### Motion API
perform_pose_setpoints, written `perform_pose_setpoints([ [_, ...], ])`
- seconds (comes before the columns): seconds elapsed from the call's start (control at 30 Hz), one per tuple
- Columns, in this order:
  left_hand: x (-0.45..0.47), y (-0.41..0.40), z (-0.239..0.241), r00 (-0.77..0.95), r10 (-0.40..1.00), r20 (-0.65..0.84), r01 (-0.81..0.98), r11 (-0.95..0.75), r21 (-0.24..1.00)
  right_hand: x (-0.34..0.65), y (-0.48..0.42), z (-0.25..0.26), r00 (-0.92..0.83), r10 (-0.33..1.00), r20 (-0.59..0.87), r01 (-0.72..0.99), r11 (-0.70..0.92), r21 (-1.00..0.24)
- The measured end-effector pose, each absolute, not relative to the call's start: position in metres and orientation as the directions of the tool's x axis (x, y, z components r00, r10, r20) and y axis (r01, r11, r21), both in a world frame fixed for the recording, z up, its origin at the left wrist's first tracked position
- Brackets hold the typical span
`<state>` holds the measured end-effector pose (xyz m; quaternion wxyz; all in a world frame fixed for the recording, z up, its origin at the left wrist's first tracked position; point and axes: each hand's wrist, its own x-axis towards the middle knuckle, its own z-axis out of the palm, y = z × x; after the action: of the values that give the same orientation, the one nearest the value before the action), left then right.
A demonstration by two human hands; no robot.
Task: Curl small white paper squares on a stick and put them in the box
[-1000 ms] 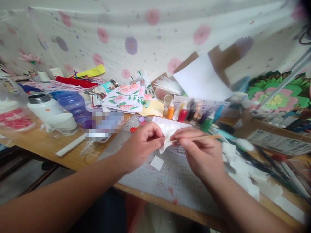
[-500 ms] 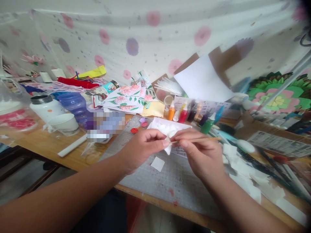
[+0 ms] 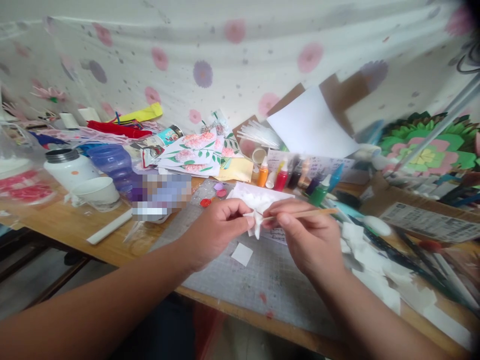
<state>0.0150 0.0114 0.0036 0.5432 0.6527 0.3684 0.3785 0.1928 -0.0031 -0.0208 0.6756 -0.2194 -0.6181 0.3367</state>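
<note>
My left hand pinches a small piece of white tissue paper, gathered into a crumpled, pointed shape. From the right, my right hand grips a thin wooden stick, its near end pointing left at the tissue. Whether the stick's tip touches the tissue is too blurred to tell. Behind the hands lies a white sheet with white tissue bits on it and writing at its lower part. One flat white paper square rests on the grey cutting mat below my hands.
Small paint bottles stand behind my right hand. White paper squares are scattered to the right, near a cardboard box. At the left are a white cup, a bottle and a white tube. Painted flower sheets lie behind.
The tissue now shows more between my fingertips, with its points spread out. The stick has shifted slightly left with my right hand. The whole view has moved a little.
</note>
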Motion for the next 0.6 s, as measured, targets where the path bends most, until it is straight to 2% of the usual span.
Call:
perform_pose_setpoints([
  [0.27,0.012,0.013,0.003,0.462,0.885,0.061,-0.021,-0.057,0.998,0.194,0.001,-0.023,0.015,0.786,0.618,-0.266,0.599,-0.756],
  [0.37,0.012,0.013,0.004,0.43,0.902,0.041,-0.023,-0.035,0.999,0.194,0.002,-0.022,0.068,0.762,0.645,-0.197,0.644,-0.74],
  [0.47,0.013,0.013,0.004,0.386,0.922,0.026,-0.033,-0.014,0.999,0.194,0.0,-0.019,0.115,0.68,0.724,-0.12,0.733,-0.669],
  [0.6,0.014,0.014,0.002,0.354,0.935,0.027,-0.056,-0.008,0.998,0.196,-0.006,-0.013,0.005,0.638,0.77,0.01,0.77,-0.638],
])
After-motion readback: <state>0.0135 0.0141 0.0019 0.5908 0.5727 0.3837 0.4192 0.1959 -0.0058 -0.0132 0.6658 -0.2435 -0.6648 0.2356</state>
